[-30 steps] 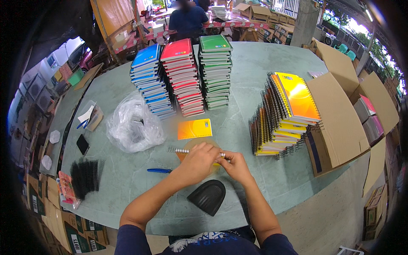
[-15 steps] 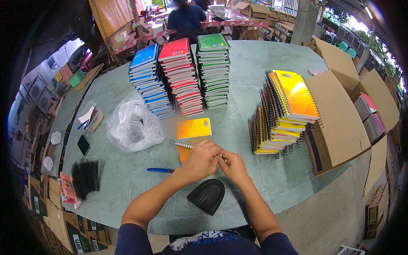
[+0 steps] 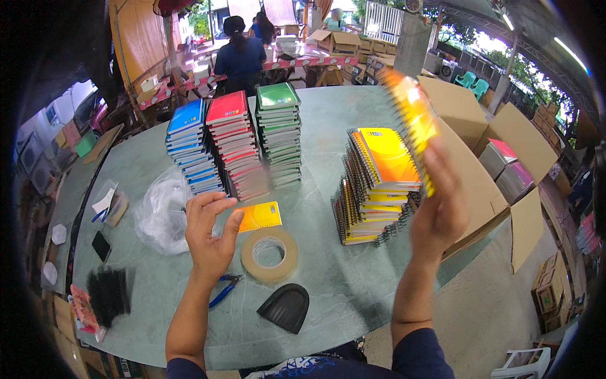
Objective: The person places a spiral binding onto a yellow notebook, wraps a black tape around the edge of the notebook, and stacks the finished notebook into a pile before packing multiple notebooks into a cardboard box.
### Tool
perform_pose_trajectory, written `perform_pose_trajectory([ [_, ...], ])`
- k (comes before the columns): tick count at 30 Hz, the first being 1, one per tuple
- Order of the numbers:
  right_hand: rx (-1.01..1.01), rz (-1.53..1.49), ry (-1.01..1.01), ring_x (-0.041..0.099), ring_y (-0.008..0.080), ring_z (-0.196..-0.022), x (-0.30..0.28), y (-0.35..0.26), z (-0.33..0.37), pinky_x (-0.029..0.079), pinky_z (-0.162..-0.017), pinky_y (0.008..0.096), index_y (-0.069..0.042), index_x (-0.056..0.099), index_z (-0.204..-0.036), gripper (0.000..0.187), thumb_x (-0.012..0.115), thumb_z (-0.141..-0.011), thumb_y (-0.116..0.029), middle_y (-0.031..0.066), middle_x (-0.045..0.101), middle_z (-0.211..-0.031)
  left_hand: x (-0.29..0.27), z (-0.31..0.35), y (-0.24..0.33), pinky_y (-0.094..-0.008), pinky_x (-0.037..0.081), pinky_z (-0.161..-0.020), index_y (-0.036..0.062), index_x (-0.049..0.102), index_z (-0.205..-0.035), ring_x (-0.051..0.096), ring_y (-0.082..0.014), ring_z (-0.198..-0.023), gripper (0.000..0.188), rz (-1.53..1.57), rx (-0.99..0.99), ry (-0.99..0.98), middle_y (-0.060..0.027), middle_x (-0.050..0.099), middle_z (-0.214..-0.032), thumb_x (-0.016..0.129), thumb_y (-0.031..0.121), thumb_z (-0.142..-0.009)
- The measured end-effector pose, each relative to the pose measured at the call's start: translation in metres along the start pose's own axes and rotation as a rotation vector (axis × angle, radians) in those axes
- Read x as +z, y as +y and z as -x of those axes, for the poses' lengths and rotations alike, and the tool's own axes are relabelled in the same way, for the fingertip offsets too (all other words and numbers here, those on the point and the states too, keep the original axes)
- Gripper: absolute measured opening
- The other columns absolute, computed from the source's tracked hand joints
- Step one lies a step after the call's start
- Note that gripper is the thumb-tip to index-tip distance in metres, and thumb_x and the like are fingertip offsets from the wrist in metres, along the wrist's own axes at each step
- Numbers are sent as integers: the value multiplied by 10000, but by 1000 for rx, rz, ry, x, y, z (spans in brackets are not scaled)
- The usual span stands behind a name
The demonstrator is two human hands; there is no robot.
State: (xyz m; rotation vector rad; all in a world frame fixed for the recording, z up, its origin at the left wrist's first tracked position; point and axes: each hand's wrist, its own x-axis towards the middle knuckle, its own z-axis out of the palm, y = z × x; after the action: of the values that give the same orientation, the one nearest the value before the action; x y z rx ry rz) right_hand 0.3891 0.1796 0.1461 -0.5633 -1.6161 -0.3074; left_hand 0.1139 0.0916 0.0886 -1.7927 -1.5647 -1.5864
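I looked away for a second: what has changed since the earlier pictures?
The right hand has lifted a yellow spiral notebook up and right, near the yellow stack. The left hand has let go and moved left, open. The tape roll shows fully, and the blue-handled pliers lie turned. The blue stack, red stack and green stack stayed put.

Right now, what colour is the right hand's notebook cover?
Yellow and orange: the cover shows best, though blurred, in the head view.

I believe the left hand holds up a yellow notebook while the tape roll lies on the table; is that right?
No: the head view shows the right hand, not the left hand, holding up a yellow notebook while the tape roll lies on the table.
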Motion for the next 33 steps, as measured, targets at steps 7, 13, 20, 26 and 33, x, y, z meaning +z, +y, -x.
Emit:
perform_pose_trajectory([
  [7,189,64,-669,506,324,-1113,-20,39,1,383,-951,388,-13,594,-1062,387,684,-734,-198,162,568,-1152,45,45,-136,-395,412,-807,68,657,-806,555,-292,-891,123,-220,-24,-501,-112,625,-827,662,132,-701],
  [13,-7,47,-534,512,312,-1102,-25,-5,1,381,-930,430,-23,604,-1023,344,700,-711,-132,142,586,-1115,60,82,-203,-419,435,-807,21,634,-791,556,-312,-944,176,-235,-65,-832,-124,631,-856,648,173,-704],
  [20,-110,-117,-526,606,298,-908,-45,-42,6,461,-796,394,-32,632,-886,262,724,-666,-141,112,641,-958,89,71,-182,-399,496,-734,2,608,-831,600,-322,-846,190,-430,96,-1094,-180,629,-864,633,80,-660],
  [26,-83,-236,-623,612,284,-893,-34,-45,19,470,-772,378,-31,635,-872,245,716,-648,-86,101,645,-937,86,66,-178,-420,490,-722,-33,564,-867,601,-352,-798,199,-356,-53,-803,-211,613,-828,567,88,-710],
  [33,-5,-249,-641,562,278,-1017,67,-75,84,418,-883,393,-43,594,-1023,317,659,-713,-68,101,615,-1048,14,28,-80,-441,449,-764,3,562,-878,564,-356,-909,182,-142,-138,-874,-183,603,-925,562,148,-768],
])
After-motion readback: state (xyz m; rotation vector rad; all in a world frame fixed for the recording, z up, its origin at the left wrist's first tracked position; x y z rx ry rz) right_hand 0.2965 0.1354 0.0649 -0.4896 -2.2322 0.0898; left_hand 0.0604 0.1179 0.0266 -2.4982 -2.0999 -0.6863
